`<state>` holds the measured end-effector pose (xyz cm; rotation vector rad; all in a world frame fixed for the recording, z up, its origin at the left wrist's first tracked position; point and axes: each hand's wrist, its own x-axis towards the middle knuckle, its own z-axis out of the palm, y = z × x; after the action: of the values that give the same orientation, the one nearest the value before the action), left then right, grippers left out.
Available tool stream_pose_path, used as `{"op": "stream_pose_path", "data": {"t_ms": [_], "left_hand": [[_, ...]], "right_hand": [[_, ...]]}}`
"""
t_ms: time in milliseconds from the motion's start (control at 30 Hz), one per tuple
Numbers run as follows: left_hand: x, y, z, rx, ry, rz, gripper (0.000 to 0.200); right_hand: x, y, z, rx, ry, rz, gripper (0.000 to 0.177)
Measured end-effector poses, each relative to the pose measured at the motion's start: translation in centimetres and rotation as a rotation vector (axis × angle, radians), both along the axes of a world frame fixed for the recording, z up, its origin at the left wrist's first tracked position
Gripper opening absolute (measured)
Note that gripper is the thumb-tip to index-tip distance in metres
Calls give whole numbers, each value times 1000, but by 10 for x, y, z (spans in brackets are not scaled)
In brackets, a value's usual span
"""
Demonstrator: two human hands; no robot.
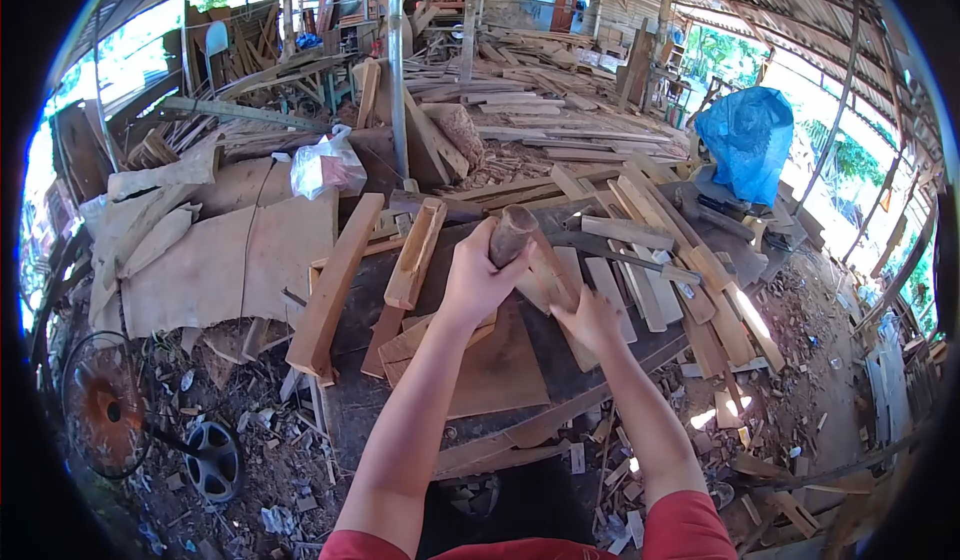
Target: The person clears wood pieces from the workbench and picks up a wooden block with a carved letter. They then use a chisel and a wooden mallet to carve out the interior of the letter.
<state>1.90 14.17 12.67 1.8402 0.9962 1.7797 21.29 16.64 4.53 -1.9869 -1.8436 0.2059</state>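
Observation:
My left hand (482,275) is closed around a short, round piece of wood (513,232) with a dark, worn end, held over the workbench (380,425). Close beside it, my right hand (594,318) grips the edge of a pale wooden block (548,275) that slants across the bench, thumb on its near face. A flat board (505,375) lies below my hands. Left of them, a hollowed wooden piece (416,250) and a long thick beam (338,285) rest on the bench.
Several wooden strips (690,250) are piled at the right of the bench. A fan (105,405) stands low at left, near a plywood sheet (225,265) with a white plastic bag (328,165). A blue tarp (745,140) is at back right; a metal post (397,80) rises ahead.

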Motion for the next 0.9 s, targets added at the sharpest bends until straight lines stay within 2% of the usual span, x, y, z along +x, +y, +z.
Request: {"op": "stream_pose_path", "data": {"t_ms": [67,133,233,300,433,500,533,600,667,700,767,800,867,900], "left_hand": [[-1,0,-1,3,-10,2,25],[0,1,-4,23,-18,-25,25],[1,-1,-3,-32,-2,-20,25],[2,-3,-2,-3,5,-25,25],[3,-1,-3,28,7,-28,25],[1,-3,0,-13,24,-13,25],[0,-3,1,-48,39,0,25],[1,-2,1,-31,21,-13,25],[1,-2,1,-19,-2,-23,25],[1,-1,1,-14,12,-5,25],[0,-2,-1,-18,27,20,25],[0,-2,-1,-55,51,-11,24],[0,-3,-1,-91,76,-39,23],[1,-5,-1,-37,43,-45,23]], "right_hand": [[7,-5,-12,-114,-252,9,65],[7,-5,-14,-118,-226,-1,66],[6,-8,-14,-68,-321,-20,73],[6,-3,-20,-95,-258,-26,64],[5,1,2,-10,-350,11,63],[8,-3,34,-131,-173,91,58],[10,-6,47,-130,-174,90,58],[18,-12,71,138,-19,148,55],[23,-16,95,325,401,223,55],[23,-24,109,321,397,225,55],[22,-42,133,308,954,286,62],[28,-46,137,301,957,287,62],[35,-56,151,286,207,620,68],[32,-70,169,236,-65,666,71]]}}
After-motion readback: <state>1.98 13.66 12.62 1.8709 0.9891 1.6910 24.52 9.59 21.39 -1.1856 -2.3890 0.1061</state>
